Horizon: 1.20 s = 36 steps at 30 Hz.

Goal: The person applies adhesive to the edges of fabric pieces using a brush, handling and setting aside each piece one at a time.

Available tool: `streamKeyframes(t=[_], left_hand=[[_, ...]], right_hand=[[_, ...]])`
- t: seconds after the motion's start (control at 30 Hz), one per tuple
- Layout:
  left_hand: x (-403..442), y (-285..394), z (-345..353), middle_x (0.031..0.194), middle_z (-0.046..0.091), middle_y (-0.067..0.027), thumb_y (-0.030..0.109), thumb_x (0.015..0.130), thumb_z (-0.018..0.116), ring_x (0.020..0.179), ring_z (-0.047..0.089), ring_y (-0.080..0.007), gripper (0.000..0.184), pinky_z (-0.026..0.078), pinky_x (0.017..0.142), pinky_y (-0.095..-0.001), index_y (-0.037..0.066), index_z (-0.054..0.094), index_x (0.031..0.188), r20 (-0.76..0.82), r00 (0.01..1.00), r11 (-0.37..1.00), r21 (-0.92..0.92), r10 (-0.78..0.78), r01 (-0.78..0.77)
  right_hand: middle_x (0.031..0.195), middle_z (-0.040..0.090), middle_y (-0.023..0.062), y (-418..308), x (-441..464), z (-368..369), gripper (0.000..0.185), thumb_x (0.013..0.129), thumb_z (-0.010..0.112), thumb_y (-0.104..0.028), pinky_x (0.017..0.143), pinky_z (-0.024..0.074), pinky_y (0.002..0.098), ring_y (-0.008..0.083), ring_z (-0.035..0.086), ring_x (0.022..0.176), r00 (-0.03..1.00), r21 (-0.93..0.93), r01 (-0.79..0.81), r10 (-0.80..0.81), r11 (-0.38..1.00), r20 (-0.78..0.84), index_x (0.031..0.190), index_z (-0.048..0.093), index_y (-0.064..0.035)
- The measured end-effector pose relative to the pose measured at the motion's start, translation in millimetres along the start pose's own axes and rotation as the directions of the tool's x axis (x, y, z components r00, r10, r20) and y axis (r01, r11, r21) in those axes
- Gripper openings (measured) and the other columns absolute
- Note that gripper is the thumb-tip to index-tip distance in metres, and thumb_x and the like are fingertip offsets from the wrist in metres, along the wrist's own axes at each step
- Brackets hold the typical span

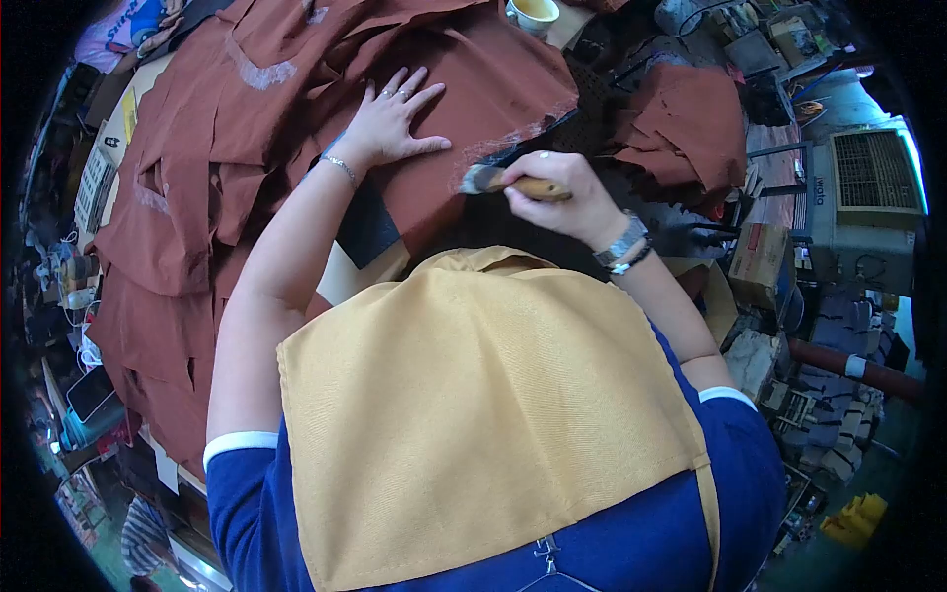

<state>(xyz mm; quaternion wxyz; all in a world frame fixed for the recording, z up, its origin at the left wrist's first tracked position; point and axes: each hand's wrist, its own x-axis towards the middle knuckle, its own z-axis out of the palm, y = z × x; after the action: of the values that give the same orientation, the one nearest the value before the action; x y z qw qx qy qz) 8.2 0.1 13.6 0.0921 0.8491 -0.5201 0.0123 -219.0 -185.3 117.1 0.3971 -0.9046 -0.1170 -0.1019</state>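
Observation:
A reddish-brown sheet of material (483,79), cloth or leather, lies across the work surface. Pressed flat on it, fingers spread, is my left hand (393,123). My right hand (562,192) grips a brush (541,187) by its wooden handle. The pale bristles touch the sheet near its front edge, where a whitish smear runs along the border. Beneath that edge a dark panel shows in part. A yellowish cup (533,14) stands past the sheet's far side; what it holds is hard to make out.
More reddish-brown pieces (178,237) are heaped to the left, some with whitish marks. Another stack of them (681,128) sits on the right. Farther right are a cardboard box (760,264) and a grey machine (858,183). A person in a striped top (143,533) is at lower left.

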Motion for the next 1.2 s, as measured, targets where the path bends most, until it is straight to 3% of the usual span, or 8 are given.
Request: streamKeyframes(t=[0.43,0.63,0.67,0.8,0.87,1.07,1.17,1.2], left_hand=[[2,-2,4,0.162,0.024,-0.0131,0.077,0.079,0.056,0.149,0.02,-0.0379,0.093,0.018,0.115,-0.0675,0.027,0.032,0.154,-0.015,1.0,0.999,-0.033,-0.014,0.014],[-39,27,0,0.161,0.026,-0.0141,0.077,0.078,0.057,0.15,0.02,-0.037,0.094,0.014,0.115,-0.0673,0.023,0.037,0.153,-0.04,0.989,0.989,-0.007,-0.145,0.145],[-42,32,-2,0.162,0.026,-0.014,0.076,0.079,0.057,0.15,0.02,-0.0367,0.093,0.014,0.115,-0.0672,0.023,0.037,0.153,-0.025,0.985,0.985,-0.003,-0.17,0.17],[-46,37,-3,0.162,0.024,-0.0134,0.074,0.082,0.056,0.15,0.019,-0.0375,0.091,0.014,0.115,-0.0666,0.023,0.034,0.154,-0.01,0.974,0.974,-0.008,-0.227,0.227],[-49,37,-2,0.161,0.026,-0.0161,0.074,0.082,0.055,0.149,0.02,-0.0381,0.091,0.015,0.115,-0.0665,0.02,0.036,0.153,-0.033,0.965,0.965,-0.036,-0.261,0.26],[-65,57,-3,0.159,0.022,-0.0275,0.078,0.081,0.054,0.149,0.019,-0.0402,0.109,0.018,0.114,-0.0663,0.001,0.026,0.153,-0.199,0.642,0.644,0.062,-0.741,0.763],[-71,59,-6,0.16,0.022,-0.0248,0.078,0.08,0.055,0.15,0.018,-0.0363,0.113,0.017,0.113,-0.0675,-0.002,0.024,0.153,-0.142,0.516,0.513,0.059,-0.845,0.856],[-72,62,-12,0.16,0.024,-0.0236,0.076,0.081,0.057,0.15,0.019,-0.0362,0.108,0.017,0.114,-0.0676,0.0,0.028,0.152,-0.133,0.496,0.496,0.036,-0.858,0.867]], right_hand=[[0.081,0.069,0.0106,4,-15,-30,0.013,0.08,0.071,-0.007,0.069,0.053,0.0299,0.0197,0.069,0.074,0.994,-0.101,-0.092,0.098,0.991,0.057,0.092,0.068,-0.0017],[0.08,0.072,0.0047,39,3,-84,0.013,0.085,0.072,-0.015,0.069,0.0528,0.0241,0.0086,0.067,0.073,0.906,-0.241,-0.37,0.291,0.897,-0.308,0.093,0.072,-0.0055],[0.081,0.073,0.0134,40,11,-85,0.018,0.08,0.073,-0.021,0.07,0.0572,0.0323,0.024,0.073,0.077,0.906,-0.247,-0.367,0.285,0.897,-0.312,0.091,0.073,-0.0066],[0.081,0.073,0.0109,75,30,-77,0.018,0.08,0.072,-0.016,0.07,0.0539,0.0295,0.0158,0.069,0.075,0.948,-0.213,-0.303,0.27,0.929,-0.169,0.091,0.071,-0.0021],[0.079,0.072,0.0136,84,34,-81,0.02,0.077,0.073,-0.021,0.073,0.056,0.0335,0.0245,0.071,0.076,0.955,-0.258,-0.296,0.279,0.92,-0.099,0.089,0.073,-0.0045],[0.091,0.069,0.0276,110,40,-114,0.048,0.069,0.076,-0.034,0.083,0.0549,0.0427,0.0412,0.068,0.088,0.892,-0.443,-0.348,0.437,0.826,0.114,0.089,0.068,0.0083],[0.076,0.067,0.0054,137,7,-131,0.022,0.081,0.074,-0.021,0.067,0.0531,0.0323,0.0155,0.065,0.071,0.857,0.228,-0.512,0.51,0.828,0.075,0.088,0.067,-0.0011],[0.075,0.063,-0.0005,132,0,-143,0.016,0.087,0.071,-0.017,0.063,0.0498,0.0269,0.0092,0.061,0.069,0.841,0.097,-0.541,0.532,0.836,0.1,0.09,0.066,-0.0027]])
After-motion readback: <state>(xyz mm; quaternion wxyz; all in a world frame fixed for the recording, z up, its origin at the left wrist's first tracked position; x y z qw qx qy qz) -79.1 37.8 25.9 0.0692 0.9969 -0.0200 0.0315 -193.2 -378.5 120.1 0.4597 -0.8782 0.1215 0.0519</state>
